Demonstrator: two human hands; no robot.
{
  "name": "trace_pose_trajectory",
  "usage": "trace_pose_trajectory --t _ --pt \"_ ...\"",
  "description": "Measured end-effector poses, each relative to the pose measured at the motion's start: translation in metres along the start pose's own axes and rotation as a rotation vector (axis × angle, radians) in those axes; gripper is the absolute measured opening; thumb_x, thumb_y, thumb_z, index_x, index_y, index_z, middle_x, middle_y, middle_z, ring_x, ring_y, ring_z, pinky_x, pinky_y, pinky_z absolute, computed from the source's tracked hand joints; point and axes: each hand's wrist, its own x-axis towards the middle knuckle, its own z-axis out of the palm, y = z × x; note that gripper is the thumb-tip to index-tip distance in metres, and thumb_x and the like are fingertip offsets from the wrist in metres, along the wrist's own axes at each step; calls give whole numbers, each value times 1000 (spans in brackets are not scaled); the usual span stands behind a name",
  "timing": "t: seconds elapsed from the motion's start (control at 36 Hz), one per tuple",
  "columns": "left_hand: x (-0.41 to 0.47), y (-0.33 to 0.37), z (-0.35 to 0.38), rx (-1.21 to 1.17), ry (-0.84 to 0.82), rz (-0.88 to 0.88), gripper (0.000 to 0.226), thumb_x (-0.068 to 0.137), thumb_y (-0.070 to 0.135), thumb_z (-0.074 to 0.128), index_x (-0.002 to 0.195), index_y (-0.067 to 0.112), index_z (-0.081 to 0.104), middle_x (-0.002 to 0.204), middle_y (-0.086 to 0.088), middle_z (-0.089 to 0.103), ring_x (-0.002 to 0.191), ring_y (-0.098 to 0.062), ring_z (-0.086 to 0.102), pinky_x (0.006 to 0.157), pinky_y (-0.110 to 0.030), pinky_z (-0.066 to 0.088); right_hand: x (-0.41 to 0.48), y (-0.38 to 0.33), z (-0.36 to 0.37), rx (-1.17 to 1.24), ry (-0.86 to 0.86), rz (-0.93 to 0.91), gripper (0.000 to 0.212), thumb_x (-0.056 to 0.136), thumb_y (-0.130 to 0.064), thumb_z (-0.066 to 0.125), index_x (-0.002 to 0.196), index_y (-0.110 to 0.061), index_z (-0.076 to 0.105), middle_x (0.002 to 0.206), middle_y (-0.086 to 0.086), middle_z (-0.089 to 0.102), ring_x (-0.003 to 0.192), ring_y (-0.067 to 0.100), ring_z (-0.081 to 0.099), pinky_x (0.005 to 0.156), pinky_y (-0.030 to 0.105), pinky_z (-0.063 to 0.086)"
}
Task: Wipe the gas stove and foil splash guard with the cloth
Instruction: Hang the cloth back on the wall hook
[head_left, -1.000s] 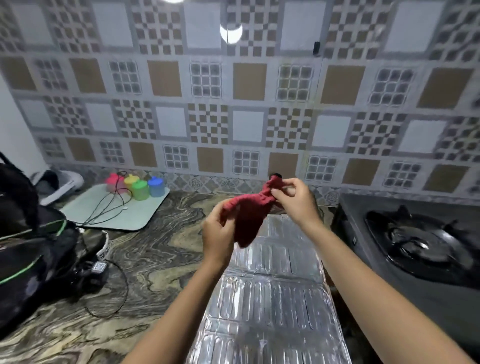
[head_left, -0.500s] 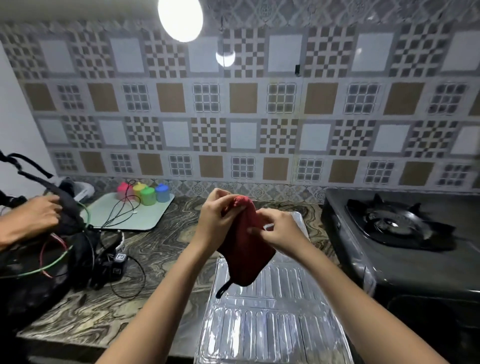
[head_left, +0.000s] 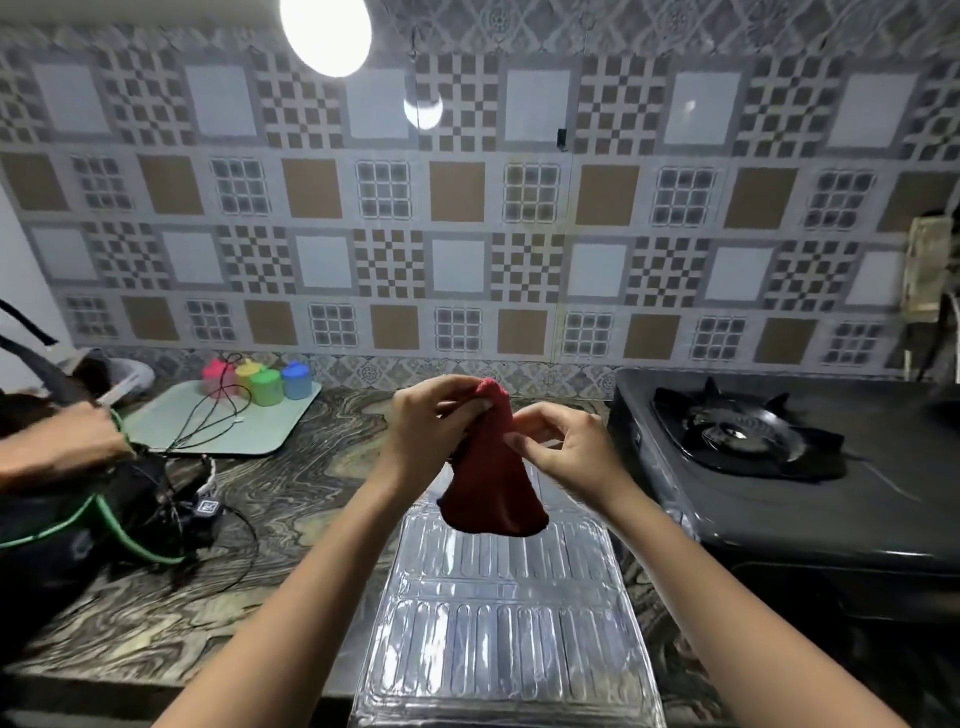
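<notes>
A red cloth (head_left: 491, 483) hangs in the air above the counter, bunched at its top. My left hand (head_left: 428, 426) grips the top of the cloth. My right hand (head_left: 563, 447) pinches its right side just below. Under the cloth a ribbed foil splash guard (head_left: 504, 618) lies flat on the marble counter, reaching the front edge. To the right stands the black gas stove (head_left: 779, 499), its burner (head_left: 737, 428) with a pan support.
Another person's hand (head_left: 62, 441) holds a black bag (head_left: 67, 525) with green trim at the left, with cables beside it. A pale green tray (head_left: 218, 426) carries several coloured containers (head_left: 260, 382) at the back left. A patterned tile wall runs behind.
The view has lifted and pulled back. My hands turned the cloth from a horizontal stretch to a hanging bunch. Another person's hand came in at the left.
</notes>
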Motion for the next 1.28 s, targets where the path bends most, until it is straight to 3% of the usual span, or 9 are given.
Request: trace_pose_trajectory --t 0.11,0.19,0.28,0.42,0.53,0.61,0.75,0.97,1.28 --pt "3 8 14 166 -2 172 18 75 13 72 92 7 74 83 5 66 74 0 62 70 -23 56 0 8 -12 5 50 13 6 76 -9 72 82 -11 71 75 2 71 65 2 61 60 13 48" --pt "5 10 27 206 84 191 17 76 12 73 92 9 74 80 17 57 75 5 59 68 -14 52 3 10 -28 6 79 -8 5 77 -10 71 78 -15 70 69 -4 68 61 -2 59 57 9 45" --pt "8 19 45 222 169 183 19 73 14 76 92 17 74 80 9 64 73 0 63 68 -14 52 8 13 -49 30 76 -25 5 77 -10 71 76 -15 69 68 -7 66 59 -4 58 58 8 45" --pt "15 42 86 156 251 98 26 69 11 79 89 26 72 79 6 72 68 1 67 65 -15 53 13 25 -89 101 23 -34 4 80 -14 70 82 -11 71 77 4 72 70 13 66 70 26 55" --pt "25 68 125 -30 169 30 28 73 -4 71 95 13 69 76 4 70 54 10 62 49 -6 47 21 36 -128 173 1 -81 6 85 -15 65 87 -16 70 81 2 72 75 12 67 73 25 55" --pt "35 77 144 23 84 119 30 72 -7 70 99 6 67 84 -4 70 60 12 64 56 -4 48 26 42 -156 190 30 -138 7 85 -13 65 89 -17 68 84 0 72 79 12 68 74 25 55" --pt "41 80 179 95 5 240 22 71 4 72 93 0 72 86 -6 67 78 -4 65 67 -9 50 24 62 -195 158 92 -213 16 78 -10 71 90 -20 66 88 -4 69 83 12 67 79 25 55" --pt "40 95 226 17 69 125 23 60 2 80 80 12 74 65 14 71 65 -1 67 65 -16 54 22 81 -239 144 36 -252 22 77 -9 72 99 -12 69 97 3 69 84 9 66 75 17 53" --pt "52 107 251 78 53 106 12 68 2 77 75 11 74 74 -1 73 67 -12 68 67 -22 55 26 97 -259 67 73 -291 8 82 -20 68 87 -17 64 89 -6 62 81 7 60 74 23 53"
